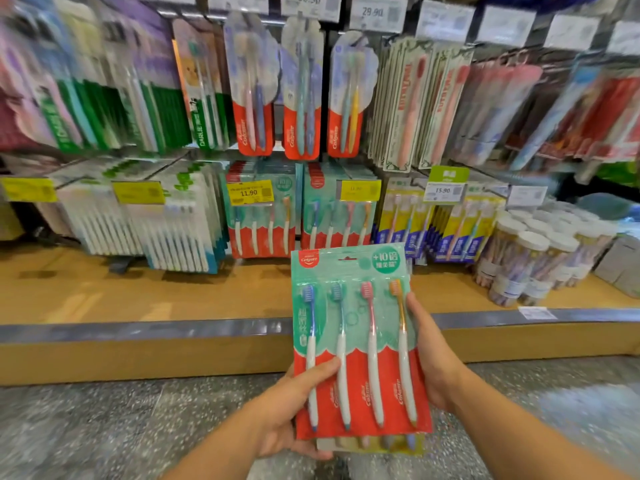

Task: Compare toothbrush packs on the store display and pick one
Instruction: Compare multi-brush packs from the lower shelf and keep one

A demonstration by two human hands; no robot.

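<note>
I hold a green-and-red Colgate four-toothbrush pack point(356, 341) upright in front of the display. My left hand point(294, 407) grips its lower left edge, thumb across the front. My right hand point(431, 355) holds the right edge, fingers behind the pack. A second pack with a yellowish bottom edge point(374, 443) sits behind the first, mostly hidden. Matching four-brush packs point(263, 216) hang on the lower row under an 11.90 price tag point(250, 192).
Two-brush Colgate packs point(301, 98) hang above. Green Darlie packs point(145, 98) are at upper left, white packs point(156, 220) at lower left, blue-yellow packs point(446, 230) and round jars point(533, 258) at right. A wooden shelf ledge point(138, 296) runs across above the speckled floor.
</note>
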